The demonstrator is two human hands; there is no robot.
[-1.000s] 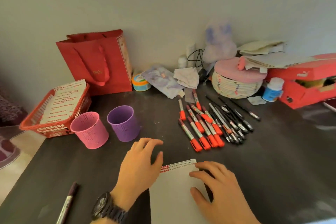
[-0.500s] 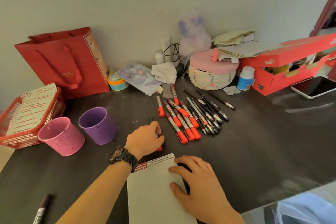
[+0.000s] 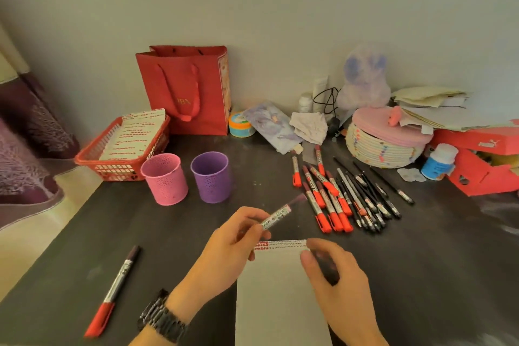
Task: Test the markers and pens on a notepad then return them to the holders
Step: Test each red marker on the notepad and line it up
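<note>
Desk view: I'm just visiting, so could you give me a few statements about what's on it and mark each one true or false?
1. The left hand holds a marker. True.
2. The pink cup and purple cup are stuffed with pens. False: nothing sticks out of either, and the pens lie in a pile on the table.
3. A lone marker lies on the table left of the notepad. True.
4. The red bag lies flat. False: it stands upright.
</note>
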